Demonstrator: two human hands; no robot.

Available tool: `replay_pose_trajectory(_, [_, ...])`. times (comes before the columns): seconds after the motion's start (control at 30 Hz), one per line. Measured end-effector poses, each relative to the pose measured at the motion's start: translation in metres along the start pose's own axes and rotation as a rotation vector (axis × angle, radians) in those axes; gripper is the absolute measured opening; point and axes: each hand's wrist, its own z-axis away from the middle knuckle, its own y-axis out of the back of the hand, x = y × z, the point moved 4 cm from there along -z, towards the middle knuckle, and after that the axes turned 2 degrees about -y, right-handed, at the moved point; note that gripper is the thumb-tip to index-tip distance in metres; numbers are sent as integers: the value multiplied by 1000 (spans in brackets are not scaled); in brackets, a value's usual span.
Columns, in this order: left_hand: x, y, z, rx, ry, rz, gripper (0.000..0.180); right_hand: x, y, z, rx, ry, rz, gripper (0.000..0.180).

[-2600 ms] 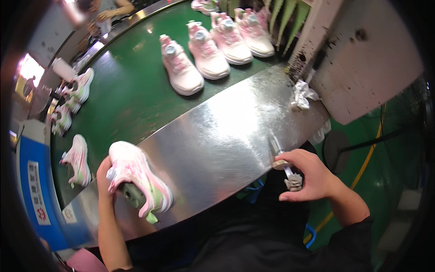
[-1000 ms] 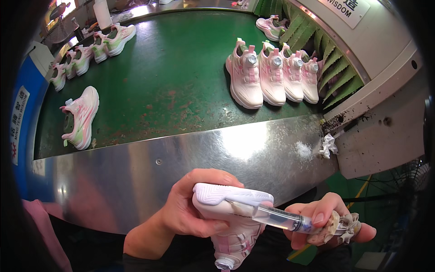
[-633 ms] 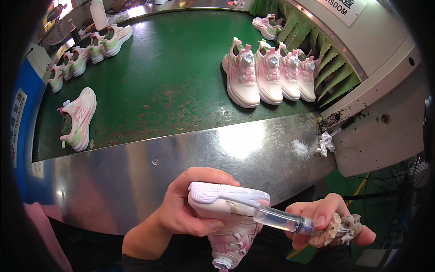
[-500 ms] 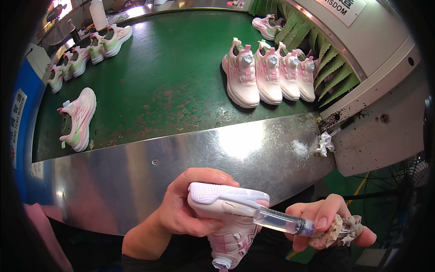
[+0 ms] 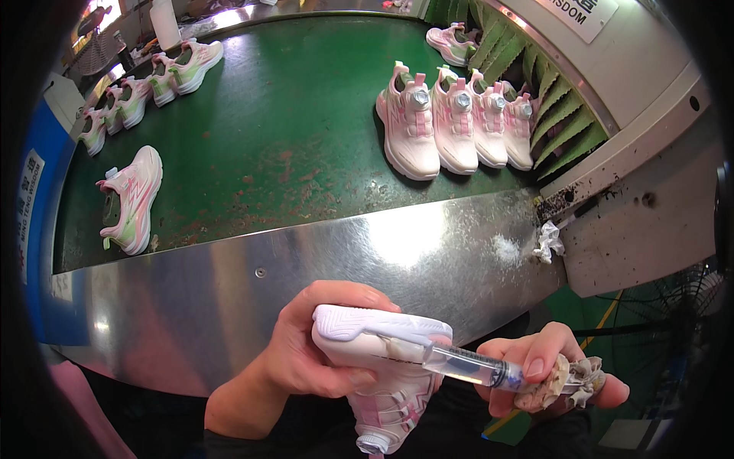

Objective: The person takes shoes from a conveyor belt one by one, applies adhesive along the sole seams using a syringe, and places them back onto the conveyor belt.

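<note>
My left hand [image 5: 313, 344] is wrapped round a white and pink sneaker [image 5: 382, 382], tipped so its sole faces away from me and its dial hangs low. Between the fingers of my right hand [image 5: 547, 363] is a clear syringe [image 5: 470, 366] partly filled with clear liquid. Its tip end meets the side of the sneaker near the seam between sole and upper; the exact contact point is hard to make out. A crumpled, beige-grey wad [image 5: 562, 386] surrounds the plunger end of the syringe, beside my right fingers and thumb.
Beyond the metal ledge [image 5: 229, 298] lies a green conveyor belt [image 5: 283, 122]. Several matching sneakers [image 5: 413, 130] stand at its right, more [image 5: 134, 103] at far left, and one sneaker [image 5: 136, 200] lies nearer left. Green strip curtains [image 5: 569, 130] hang right, above crumpled white paper [image 5: 548, 242].
The sneaker and syringe have shifted slightly to the left together with both hands. The syringe still meets the shoe's side.
</note>
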Motion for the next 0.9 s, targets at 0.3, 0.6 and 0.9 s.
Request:
replay_pose_trajectory(0.3, [-3, 6, 2, 89, 55, 79, 62, 6, 11, 17, 39, -15, 10, 69])
replay_pose_trajectory(0.6, [-10, 25, 8, 316, 149, -62, 63, 18, 27, 42, 101, -42, -45, 74])
replay_pose_trajectory(0.9, [-11, 15, -3, 363, 252, -6, 69, 32, 37, 56, 87, 1, -13, 82])
